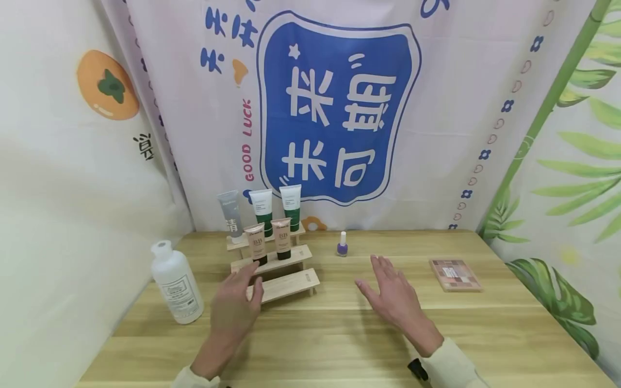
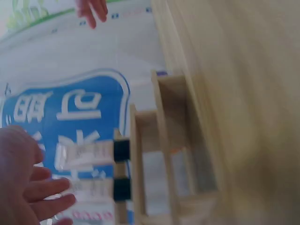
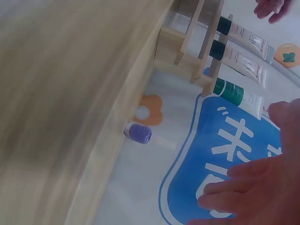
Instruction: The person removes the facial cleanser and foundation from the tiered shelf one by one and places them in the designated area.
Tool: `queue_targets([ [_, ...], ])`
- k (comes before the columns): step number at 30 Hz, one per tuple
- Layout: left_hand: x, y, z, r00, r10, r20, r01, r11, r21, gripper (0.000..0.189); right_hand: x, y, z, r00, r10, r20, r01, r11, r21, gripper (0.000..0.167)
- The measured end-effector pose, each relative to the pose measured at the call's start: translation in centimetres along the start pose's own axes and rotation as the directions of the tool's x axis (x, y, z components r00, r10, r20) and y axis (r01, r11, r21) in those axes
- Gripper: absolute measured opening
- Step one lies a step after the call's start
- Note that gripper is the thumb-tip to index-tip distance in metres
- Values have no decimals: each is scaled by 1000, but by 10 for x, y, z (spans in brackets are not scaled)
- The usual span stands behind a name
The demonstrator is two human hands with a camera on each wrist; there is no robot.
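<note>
In the head view my left hand (image 1: 236,302) hovers by the left end of a three-step wooden rack (image 1: 286,285), fingers relaxed and holding nothing. Two pink BB cream tubes, one on the left (image 1: 257,245) and one on the right (image 1: 282,237), stand on the middle step, close beyond the fingertips. On the top step are a grey-blue tube (image 1: 230,215) and two white-and-green tubes (image 1: 262,207). My right hand (image 1: 395,296), fingers straight and nothing held, is over the table to the right of the rack. Nearest to it stands a purple nail polish bottle (image 1: 342,248) with a white cap.
A large white bottle (image 1: 178,285) stands left of the rack near the left wall. An eyeshadow palette (image 1: 456,276) lies at the right of the wooden table (image 1: 330,345). Printed cloth hangs (image 1: 339,108) behind the table's back edge.
</note>
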State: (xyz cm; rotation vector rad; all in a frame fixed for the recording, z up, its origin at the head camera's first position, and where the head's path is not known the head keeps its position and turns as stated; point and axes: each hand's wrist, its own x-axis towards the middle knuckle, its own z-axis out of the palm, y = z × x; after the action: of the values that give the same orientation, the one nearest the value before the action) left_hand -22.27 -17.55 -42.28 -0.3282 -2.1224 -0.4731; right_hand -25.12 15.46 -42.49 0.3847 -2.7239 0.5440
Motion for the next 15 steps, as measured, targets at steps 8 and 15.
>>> queue_targets([
  [8, -26, -26, -1, 971, -233, -58, 223, 965, -141, 42, 28, -4, 25, 987, -76, -144, 115, 952, 285, 38],
  [15, -27, -43, 7, 741, -599, 304, 662, 729, -176, 51, 61, -14, 53, 987, -73, -143, 135, 863, 487, 20],
])
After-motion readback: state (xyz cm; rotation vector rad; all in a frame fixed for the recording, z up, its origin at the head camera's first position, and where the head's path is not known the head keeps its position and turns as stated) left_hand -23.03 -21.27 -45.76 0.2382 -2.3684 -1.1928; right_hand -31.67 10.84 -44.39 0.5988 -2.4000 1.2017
